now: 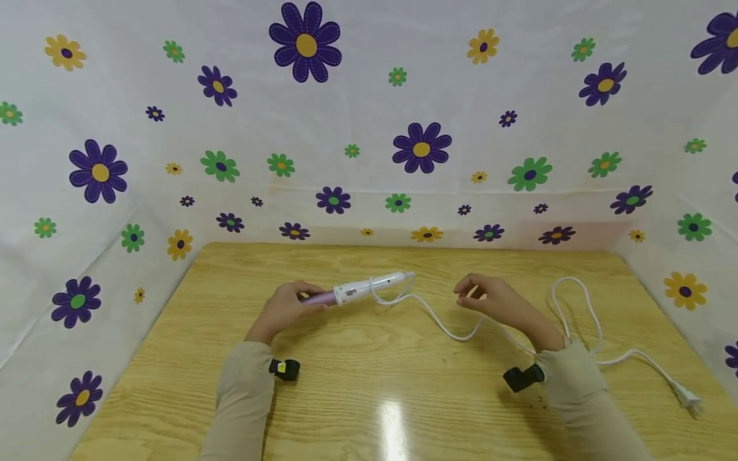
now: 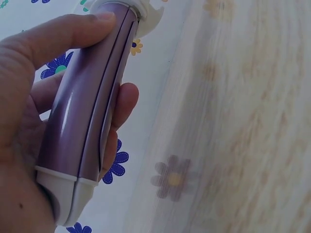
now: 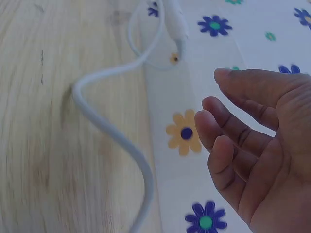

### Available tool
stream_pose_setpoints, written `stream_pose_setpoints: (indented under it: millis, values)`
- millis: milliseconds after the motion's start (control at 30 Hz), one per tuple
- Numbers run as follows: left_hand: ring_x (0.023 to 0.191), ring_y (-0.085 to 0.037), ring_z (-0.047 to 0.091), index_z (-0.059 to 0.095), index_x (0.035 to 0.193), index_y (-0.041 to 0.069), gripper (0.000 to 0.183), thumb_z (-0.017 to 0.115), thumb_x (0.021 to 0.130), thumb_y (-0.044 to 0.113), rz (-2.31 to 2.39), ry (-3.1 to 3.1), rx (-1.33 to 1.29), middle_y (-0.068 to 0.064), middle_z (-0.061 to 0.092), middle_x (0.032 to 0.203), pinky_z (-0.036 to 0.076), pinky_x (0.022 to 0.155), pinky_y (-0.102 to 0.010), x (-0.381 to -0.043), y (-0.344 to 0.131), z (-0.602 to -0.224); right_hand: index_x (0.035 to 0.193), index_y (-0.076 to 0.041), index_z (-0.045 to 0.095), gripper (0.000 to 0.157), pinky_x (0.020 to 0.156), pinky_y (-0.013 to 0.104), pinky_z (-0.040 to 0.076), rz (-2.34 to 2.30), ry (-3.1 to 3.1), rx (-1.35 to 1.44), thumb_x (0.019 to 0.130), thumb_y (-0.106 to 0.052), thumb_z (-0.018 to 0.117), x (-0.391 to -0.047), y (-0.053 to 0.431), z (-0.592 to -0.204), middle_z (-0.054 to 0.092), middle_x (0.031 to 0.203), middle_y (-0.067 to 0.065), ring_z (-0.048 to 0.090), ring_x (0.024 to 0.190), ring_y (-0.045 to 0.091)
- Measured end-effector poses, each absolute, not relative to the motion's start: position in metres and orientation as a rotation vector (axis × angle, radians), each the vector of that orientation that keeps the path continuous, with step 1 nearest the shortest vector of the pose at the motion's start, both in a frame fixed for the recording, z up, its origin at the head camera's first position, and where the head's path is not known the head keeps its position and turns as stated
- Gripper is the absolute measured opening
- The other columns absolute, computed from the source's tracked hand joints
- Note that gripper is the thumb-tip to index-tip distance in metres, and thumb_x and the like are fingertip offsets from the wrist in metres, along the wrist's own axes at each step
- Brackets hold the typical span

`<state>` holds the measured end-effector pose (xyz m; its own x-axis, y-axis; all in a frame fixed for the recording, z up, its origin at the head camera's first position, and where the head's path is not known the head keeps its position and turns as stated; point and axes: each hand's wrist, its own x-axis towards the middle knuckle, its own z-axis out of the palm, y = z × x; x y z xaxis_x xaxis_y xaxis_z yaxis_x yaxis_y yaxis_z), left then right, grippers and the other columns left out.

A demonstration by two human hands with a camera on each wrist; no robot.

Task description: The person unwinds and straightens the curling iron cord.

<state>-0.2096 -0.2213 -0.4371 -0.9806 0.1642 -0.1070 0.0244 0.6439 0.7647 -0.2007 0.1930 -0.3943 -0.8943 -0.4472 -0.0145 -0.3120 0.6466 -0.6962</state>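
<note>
My left hand [image 1: 286, 308] grips a hair curling iron [image 1: 359, 291] by its purple barrel. The iron's white handle points right, slightly raised toward the back. In the left wrist view, my thumb lies along the glossy purple barrel [image 2: 90, 97] and fingers wrap behind it; the pale tip sits near my palm. Around the handle's far part loops the white cord [image 1: 441, 325], which runs right across the table. My right hand [image 1: 491, 297] hovers right of the handle, fingers loosely bent, holding nothing. The right wrist view shows the cord [image 3: 119, 138] apart from those fingers.
The cord runs beneath my right forearm and forms a tall loop [image 1: 588, 301] beyond it. Its plug [image 1: 687, 398] lies near the right edge of the wooden table [image 1: 340, 397]. A white flower-printed cloth [image 1: 357, 102] stands behind and along both sides.
</note>
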Motion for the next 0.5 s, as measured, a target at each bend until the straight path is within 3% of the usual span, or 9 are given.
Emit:
stream_pose_setpoints:
  millis: [500]
  values:
    - [0.095,-0.024,0.060,0.072,0.113,0.018,0.037,0.078,0.079,0.033,1.252,2.684,0.144,-0.010,0.065,0.118,0.049,0.082,-0.039,-0.208,-0.220,-0.436,0.114,-0.001,0.061,0.024,0.082,0.035,0.051,-1.105,2.580,-0.730,0.094,-0.014,0.062,-0.226,0.134,-0.422,0.064,0.113,0.015,0.061,0.097,0.025]
